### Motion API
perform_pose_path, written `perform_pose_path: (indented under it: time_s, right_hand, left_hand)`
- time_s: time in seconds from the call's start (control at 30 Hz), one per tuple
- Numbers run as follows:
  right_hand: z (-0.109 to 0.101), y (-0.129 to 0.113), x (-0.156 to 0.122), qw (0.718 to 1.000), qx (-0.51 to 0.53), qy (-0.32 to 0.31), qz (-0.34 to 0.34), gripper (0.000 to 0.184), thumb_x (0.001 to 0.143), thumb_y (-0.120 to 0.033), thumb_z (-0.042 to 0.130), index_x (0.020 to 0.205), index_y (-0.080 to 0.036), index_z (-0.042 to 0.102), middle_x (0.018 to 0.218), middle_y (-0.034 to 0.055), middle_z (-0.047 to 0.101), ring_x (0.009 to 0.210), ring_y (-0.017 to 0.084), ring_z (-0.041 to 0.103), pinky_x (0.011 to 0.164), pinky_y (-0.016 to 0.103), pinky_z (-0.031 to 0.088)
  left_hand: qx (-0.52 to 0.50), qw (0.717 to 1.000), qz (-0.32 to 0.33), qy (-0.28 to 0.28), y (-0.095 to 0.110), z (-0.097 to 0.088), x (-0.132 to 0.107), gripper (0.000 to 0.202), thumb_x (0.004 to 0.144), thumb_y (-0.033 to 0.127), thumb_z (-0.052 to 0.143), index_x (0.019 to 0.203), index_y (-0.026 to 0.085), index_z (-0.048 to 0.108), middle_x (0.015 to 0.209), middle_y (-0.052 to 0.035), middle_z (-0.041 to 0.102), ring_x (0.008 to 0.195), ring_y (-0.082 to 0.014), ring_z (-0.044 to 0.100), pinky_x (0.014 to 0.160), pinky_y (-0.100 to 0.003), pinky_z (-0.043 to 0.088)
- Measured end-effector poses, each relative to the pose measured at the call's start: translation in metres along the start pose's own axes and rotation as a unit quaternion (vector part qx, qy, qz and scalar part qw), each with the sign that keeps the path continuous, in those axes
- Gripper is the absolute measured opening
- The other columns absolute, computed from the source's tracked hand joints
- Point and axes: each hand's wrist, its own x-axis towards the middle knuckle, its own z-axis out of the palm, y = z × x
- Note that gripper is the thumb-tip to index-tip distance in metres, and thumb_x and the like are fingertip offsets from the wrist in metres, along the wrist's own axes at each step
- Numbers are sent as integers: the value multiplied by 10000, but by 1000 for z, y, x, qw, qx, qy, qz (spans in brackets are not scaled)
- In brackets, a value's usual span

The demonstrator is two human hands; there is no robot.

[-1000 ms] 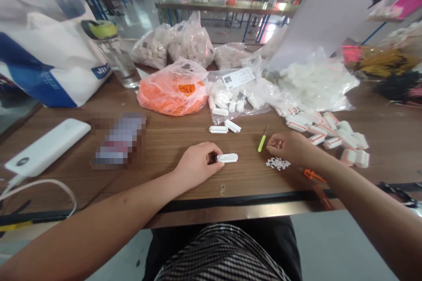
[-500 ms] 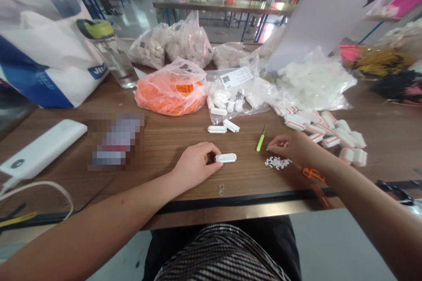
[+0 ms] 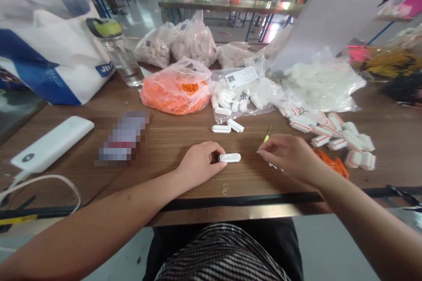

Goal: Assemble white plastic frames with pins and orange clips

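Note:
My left hand (image 3: 198,164) rests on the wooden table (image 3: 171,140) and pinches one end of a small white connector housing (image 3: 230,157) lying flat. My right hand (image 3: 290,154) hovers just right of it, fingertips pinched together on something too small to make out. It covers most of a little pile of tiny white pieces (image 3: 272,166). A green-handled pick tool (image 3: 266,137) lies just beyond the right hand.
Two loose white housings (image 3: 227,127) lie further back. An orange-filled bag (image 3: 176,90), clear bags of white parts (image 3: 237,92), finished white-and-orange pieces (image 3: 332,134), orange clips (image 3: 332,162), a white power bank (image 3: 52,142), a water bottle (image 3: 120,52) and a white-blue bag (image 3: 56,61) crowd the table.
My right hand has moved left from the pile of tiny pieces toward the housing, fingers pinched. The left hand and housing have stayed put.

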Motion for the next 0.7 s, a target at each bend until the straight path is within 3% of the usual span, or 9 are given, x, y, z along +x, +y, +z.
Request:
perform_pose_path:
  time_s: [0.17,0.47,0.6,0.7]
  right_hand:
    - [23,-36,9,992,12,-28,-120,138,808,-200,594,687,-203,662,659,-4,654,650,144,582,727,329,430]
    - [32,-40,22,980,-62,-53,-184,130,802,-120,597,704,-178,660,672,2,636,652,134,556,743,338,365]
    - [32,-41,16,954,-150,-16,-257,212,865,-145,546,700,-181,673,661,15,621,674,152,534,738,344,348]
    - [40,-43,6,916,-239,39,-319,269,884,-159,518,654,-167,659,640,37,609,664,173,511,746,362,350]
  left_hand:
    - [-6,1000,-1,4,-1,0,-1,105,741,212,684,846,206,677,703,36,566,581,-110,466,601,-256,383]
    - [-6,1000,2,6,-2,2,0,105,743,215,691,846,203,677,694,34,561,576,-111,465,591,-254,380]
    - [-3,1000,0,10,-2,3,0,106,742,211,697,844,194,671,680,38,558,567,-108,462,589,-252,384]
    - [-5,1000,1,10,-2,3,1,109,738,204,701,843,196,675,681,39,558,567,-107,462,586,-250,383]
